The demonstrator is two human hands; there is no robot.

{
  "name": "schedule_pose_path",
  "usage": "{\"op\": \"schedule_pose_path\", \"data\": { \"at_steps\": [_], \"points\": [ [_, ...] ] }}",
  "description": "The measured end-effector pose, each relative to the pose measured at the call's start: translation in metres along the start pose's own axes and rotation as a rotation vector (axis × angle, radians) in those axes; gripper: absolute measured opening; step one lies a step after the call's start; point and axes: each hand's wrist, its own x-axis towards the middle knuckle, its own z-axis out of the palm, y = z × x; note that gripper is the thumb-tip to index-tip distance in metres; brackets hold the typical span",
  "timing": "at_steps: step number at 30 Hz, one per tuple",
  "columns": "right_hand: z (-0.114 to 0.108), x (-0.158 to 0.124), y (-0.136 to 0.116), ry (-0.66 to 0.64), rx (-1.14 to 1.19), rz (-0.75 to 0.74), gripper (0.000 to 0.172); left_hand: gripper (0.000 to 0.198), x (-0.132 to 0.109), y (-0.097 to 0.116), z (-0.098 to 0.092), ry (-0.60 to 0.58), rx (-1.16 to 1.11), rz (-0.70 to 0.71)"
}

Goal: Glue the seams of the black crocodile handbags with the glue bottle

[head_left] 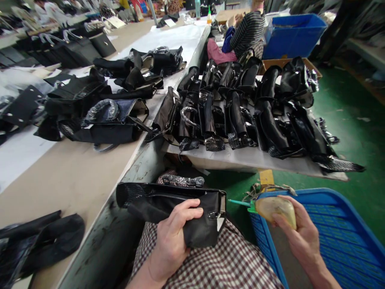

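A black handbag (pixel 144 202) rests across my lap on a brown checked cloth (pixel 234 257), its clear-wrapped handle (pixel 188 181) pointing away from me. My left hand (pixel 177 233) grips the bag's near side, thumb underneath and fingers over the top. In my right hand (pixel 300 228) is a yellowish squeeze glue bottle (pixel 278 209) with a green collar and a thin teal nozzle. The nozzle tip points left, close to the bag's open right end but apart from it. A small white tag or lining corner shows at that end.
Several black bags (pixel 237 116) stand in rows on the table ahead. More bags (pixel 105 116) lie on the long table at left. A blue plastic basket (pixel 333 196) sits at my right. Further off are a seated person (pixel 246 34) and a blue bin (pixel 296 36).
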Motion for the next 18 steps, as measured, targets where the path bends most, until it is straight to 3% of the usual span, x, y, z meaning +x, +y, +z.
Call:
{"op": "schedule_pose_path", "data": {
  "at_steps": [8, 12, 18],
  "points": [
    [0.009, 0.006, 0.009, -0.146, -0.015, -0.001, 0.052, 0.036, -0.001, 0.0, -0.001, -0.009, 0.007, -0.004],
    [0.004, 0.006, -0.003, -0.237, 0.015, 0.099, 0.054, 0.035, -0.005, 0.003, -0.001, 0.005, -0.005, 0.011],
    [0.003, 0.001, -0.023, -0.143, 0.095, 0.198, 0.05, 0.034, -0.024, 0.006, -0.004, -0.033, -0.001, -0.04]
  ]
}}
